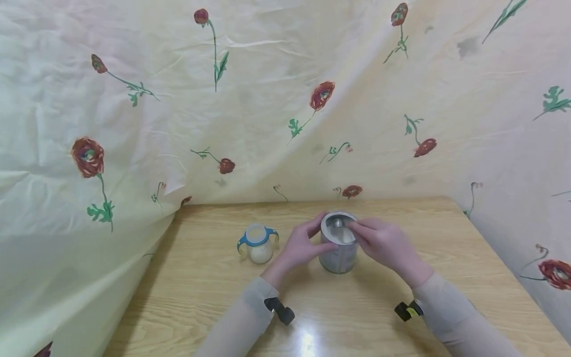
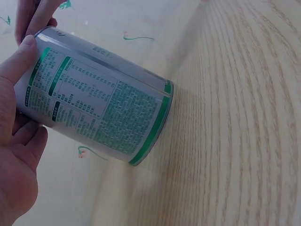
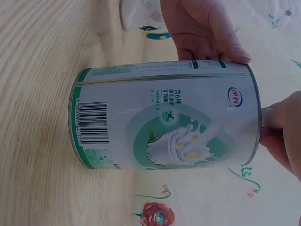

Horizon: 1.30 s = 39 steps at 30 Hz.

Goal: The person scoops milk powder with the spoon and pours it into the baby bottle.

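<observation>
A milk powder tin (image 1: 338, 258), white and green with printed labels, stands upright and uncovered on the table. My left hand (image 1: 303, 244) grips it near the top rim, thumb on the near side and fingers round the far side. With its fingertips at the tin's mouth, my right hand (image 1: 387, 244) pinches the handle of a scoop (image 1: 340, 223), whose bowl shows inside the tin. In the right wrist view a bit of the handle (image 3: 266, 116) shows by the thumb. Left of the tin stands a baby bottle (image 1: 260, 252) with a blue two-handled collar and whitish contents.
The light wooden table (image 1: 196, 297) reaches back to a flower-printed cloth (image 1: 263, 64) hanging behind it and down both sides. Dark wrist cameras are strapped on both sleeves.
</observation>
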Each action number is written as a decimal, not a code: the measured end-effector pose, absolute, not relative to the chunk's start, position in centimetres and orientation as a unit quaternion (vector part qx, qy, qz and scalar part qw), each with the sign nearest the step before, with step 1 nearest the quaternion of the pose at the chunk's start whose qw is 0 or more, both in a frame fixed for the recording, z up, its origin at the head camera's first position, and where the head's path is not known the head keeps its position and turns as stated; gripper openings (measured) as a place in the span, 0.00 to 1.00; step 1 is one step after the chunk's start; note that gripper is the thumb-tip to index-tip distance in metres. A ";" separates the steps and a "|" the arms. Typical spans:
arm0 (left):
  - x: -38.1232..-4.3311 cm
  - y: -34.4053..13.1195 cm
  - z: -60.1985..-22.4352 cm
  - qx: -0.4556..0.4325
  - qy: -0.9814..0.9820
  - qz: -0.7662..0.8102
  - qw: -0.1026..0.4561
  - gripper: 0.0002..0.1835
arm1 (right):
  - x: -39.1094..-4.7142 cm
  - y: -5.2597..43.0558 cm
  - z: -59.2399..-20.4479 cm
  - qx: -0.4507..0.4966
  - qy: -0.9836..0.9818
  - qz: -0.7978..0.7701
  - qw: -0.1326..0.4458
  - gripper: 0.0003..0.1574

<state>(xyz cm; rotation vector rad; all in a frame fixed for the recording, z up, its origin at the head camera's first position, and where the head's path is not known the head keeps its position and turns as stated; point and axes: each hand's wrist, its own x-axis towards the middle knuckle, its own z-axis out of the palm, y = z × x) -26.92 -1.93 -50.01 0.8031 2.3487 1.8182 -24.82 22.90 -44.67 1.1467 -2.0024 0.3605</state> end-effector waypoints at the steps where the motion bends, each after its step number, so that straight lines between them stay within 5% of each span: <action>1: -26.9 -1.9 -50.0 0.257 0.761 0.595 0.036 0.48 | -24.9 22.9 -44.7 0.453 -0.792 0.139 0.386 0.16; 3: -26.9 -1.7 -50.0 0.247 0.760 0.599 0.041 0.48 | -25.0 22.8 -44.8 0.452 -0.799 0.138 0.373 0.11; 6: -26.8 -1.6 -49.9 0.233 0.761 0.604 0.048 0.49 | -25.0 22.6 -44.8 0.444 -0.810 0.138 0.357 0.20; 15: -26.3 -1.5 -49.7 0.212 0.774 0.595 0.051 0.49 | -24.6 22.1 -44.3 0.436 -0.828 0.139 0.324 0.23; 39: -26.3 -2.0 -49.7 0.226 0.777 0.585 0.048 0.47 | -23.6 20.9 -43.2 0.396 -0.861 0.182 0.261 0.12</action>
